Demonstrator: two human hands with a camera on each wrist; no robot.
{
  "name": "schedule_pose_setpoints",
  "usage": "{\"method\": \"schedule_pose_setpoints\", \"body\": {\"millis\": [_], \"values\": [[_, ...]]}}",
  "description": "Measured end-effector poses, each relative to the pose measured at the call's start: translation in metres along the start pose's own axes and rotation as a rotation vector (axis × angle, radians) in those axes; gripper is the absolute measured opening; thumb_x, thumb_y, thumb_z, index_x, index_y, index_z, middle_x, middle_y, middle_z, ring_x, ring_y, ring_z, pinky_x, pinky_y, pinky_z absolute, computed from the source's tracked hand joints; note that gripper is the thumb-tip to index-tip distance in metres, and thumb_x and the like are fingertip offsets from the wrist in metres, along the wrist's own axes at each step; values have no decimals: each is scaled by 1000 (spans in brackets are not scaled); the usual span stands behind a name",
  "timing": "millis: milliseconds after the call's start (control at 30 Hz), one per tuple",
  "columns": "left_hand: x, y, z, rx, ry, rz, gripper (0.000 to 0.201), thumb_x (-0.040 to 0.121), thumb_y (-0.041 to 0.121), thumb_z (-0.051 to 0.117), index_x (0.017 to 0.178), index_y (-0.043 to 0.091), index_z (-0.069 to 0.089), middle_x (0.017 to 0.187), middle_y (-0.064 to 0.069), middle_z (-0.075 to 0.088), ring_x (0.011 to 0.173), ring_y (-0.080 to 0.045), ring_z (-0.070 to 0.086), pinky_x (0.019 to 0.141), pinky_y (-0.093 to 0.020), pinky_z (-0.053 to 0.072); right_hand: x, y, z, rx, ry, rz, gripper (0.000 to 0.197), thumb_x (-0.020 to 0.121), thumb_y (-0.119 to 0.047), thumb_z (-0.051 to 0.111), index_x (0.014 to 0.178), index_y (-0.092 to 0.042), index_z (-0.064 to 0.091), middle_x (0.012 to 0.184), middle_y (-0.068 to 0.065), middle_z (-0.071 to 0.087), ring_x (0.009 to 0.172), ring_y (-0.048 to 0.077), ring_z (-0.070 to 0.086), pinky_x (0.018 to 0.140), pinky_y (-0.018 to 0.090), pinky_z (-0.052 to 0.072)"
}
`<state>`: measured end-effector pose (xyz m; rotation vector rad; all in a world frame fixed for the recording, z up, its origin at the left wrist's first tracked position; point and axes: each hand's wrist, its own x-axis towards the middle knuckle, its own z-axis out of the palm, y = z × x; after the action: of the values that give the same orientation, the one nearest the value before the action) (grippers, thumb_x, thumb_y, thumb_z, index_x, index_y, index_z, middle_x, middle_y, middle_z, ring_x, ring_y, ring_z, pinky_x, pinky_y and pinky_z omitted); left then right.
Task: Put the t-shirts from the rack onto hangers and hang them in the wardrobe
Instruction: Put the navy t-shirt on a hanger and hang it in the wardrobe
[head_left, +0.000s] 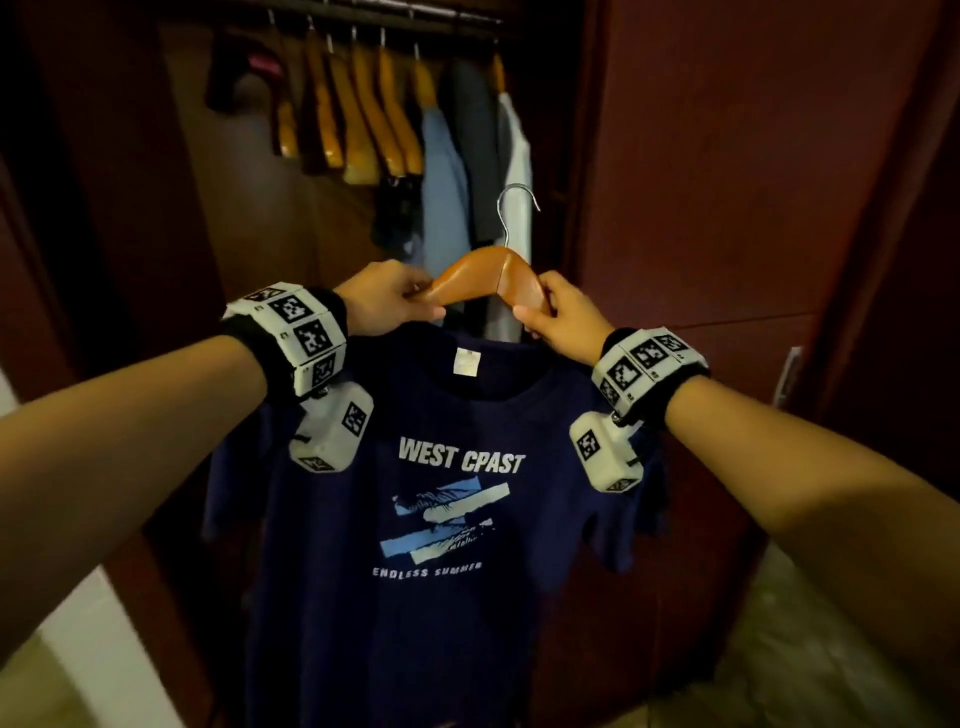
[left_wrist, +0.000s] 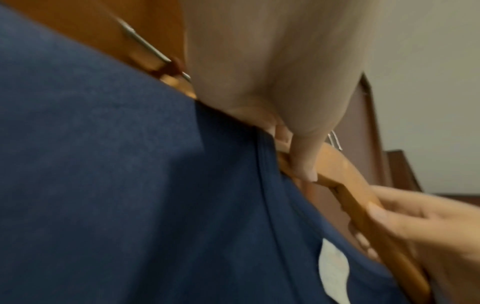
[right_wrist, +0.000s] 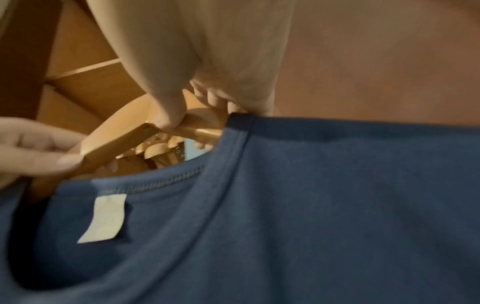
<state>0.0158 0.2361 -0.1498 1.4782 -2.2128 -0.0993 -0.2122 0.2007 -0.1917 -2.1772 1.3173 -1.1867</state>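
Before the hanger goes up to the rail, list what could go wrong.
1. Both the left hand and right hand grip the wooden hanger; releasing one to lift could tilt it and let the navy t-shirt slide off.
2. The hook might snag the white garment already hanging.
3. The rail looks crowded with empty hangers, so gaps are narrow.

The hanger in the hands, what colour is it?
Orange-brown wood with a silver metal hook; the hanger shows best in the head view.
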Motion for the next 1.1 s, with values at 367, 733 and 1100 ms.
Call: {"method": "schedule_pose_setpoints", "body": {"millis": [367,733,1100], "values": [[11,-69,-1,-174,-43,-111,33,87,22,65,112,1,60,108,-18,63,106,-30,57,94,-38,41,55,-16,42,-82,-145,49,19,85,-22,67,94,-8,57,81,5,59,78,19,58,78,33,47],[29,-75,49,-330,-205,-233,27,82,14,71,105,4,62,97,-11,60,93,-23,56,90,-36,45,53,19,56,-355,-93,220,41,77,-32,75,98,-13,45,79,0,51,85,21,51,72,30,40],[-2,-73,66,-572,-198,-175,24,80,1,68,72,18,54,75,-3,55,77,-17,53,67,-24,43,0,-36,112,357,-56,662,53,90,-55,46,115,-9,56,109,11,63,112,24,60,98,39,46]]}}
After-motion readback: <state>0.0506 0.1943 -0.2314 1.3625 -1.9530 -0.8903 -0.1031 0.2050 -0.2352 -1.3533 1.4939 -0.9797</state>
